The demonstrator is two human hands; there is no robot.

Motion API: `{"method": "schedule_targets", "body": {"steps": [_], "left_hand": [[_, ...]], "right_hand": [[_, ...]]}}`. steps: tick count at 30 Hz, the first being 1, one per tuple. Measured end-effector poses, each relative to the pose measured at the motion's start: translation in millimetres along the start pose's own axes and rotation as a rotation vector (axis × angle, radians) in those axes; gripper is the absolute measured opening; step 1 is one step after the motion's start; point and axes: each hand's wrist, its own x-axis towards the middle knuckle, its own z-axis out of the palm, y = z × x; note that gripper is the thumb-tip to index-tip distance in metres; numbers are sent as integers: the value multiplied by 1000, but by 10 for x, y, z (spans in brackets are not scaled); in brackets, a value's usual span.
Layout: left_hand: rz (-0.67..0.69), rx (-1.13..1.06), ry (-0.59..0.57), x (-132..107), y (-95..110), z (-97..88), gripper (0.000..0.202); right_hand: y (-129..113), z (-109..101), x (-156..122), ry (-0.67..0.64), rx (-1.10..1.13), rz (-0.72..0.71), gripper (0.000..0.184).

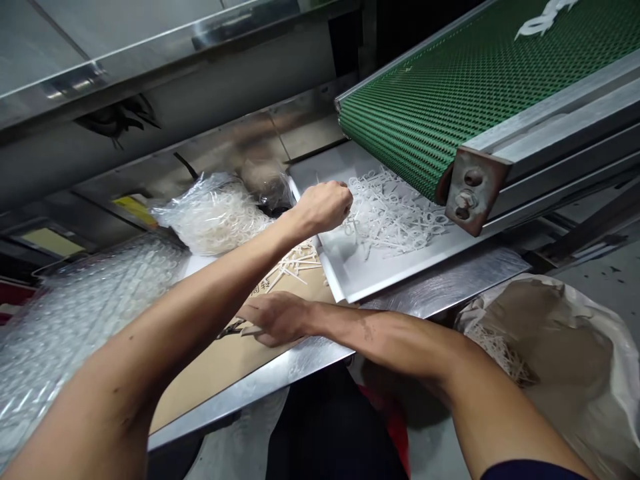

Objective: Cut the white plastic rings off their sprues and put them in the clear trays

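Observation:
My left hand [327, 207] is closed above the left rim of a white tray [367, 277]. Whatever is in its fingers, if anything, is hidden from this side. Inside the tray lies a heap of thin white plastic parts with ring-shaped ends [400, 210]. My right hand [280, 318] crosses under my left forearm, low over the brown cardboard [200, 380]. Its fingers are wrapped round a dark-tipped tool that looks like nippers [231, 329], mostly covered. Just beyond it, slim cream plastic pieces [295, 265] lie loose on the cardboard.
A green conveyor belt [450, 93] slopes over the tray, with a white part [543, 20] on it. Clear bags of plastic rings [215, 213] and bubble wrap [90, 300] sit left. A lined bin [565, 347] with scraps stands right, below the metal table edge [450, 283].

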Motion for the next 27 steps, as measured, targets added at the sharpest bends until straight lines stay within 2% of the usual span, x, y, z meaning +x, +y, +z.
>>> {"method": "schedule_targets", "body": {"steps": [3,5,8,10,12,15,17,19,22,24,27], "left_hand": [[15,-14,77,-46,-59,-87,20],[-18,-139,155,-68,-107,-111,17],[-159,-534,264,-86,-169,-94,17],[-250,-806,299,-90,-196,-66,22],[-286,-989,324,-103,-215,-51,23],[-304,-1069,350,-192,-272,-104,24],[-331,-1042,365,-347,-356,-198,26],[-373,-982,394,-614,-482,-310,28],[-481,-875,468,-1250,-702,-392,26],[-597,-790,493,-1796,-816,-320,27],[-784,-723,380,-2645,-843,-10,31]], "right_hand": [[-9,-10,-4,5,-15,20,30],[-13,-21,-5,5,-16,22,28],[-12,-45,-4,4,-11,18,28],[-8,-59,-2,2,-12,19,27],[-1,-63,1,-4,-17,24,27],[18,-50,4,-19,-26,25,27],[31,-37,0,-30,-31,19,30],[34,-30,-9,-40,-37,10,33],[6,-45,-22,-59,-45,-14,33],[-40,-62,-26,-77,-44,-47,29],[-146,-62,-33,-105,-20,-136,23]]}}
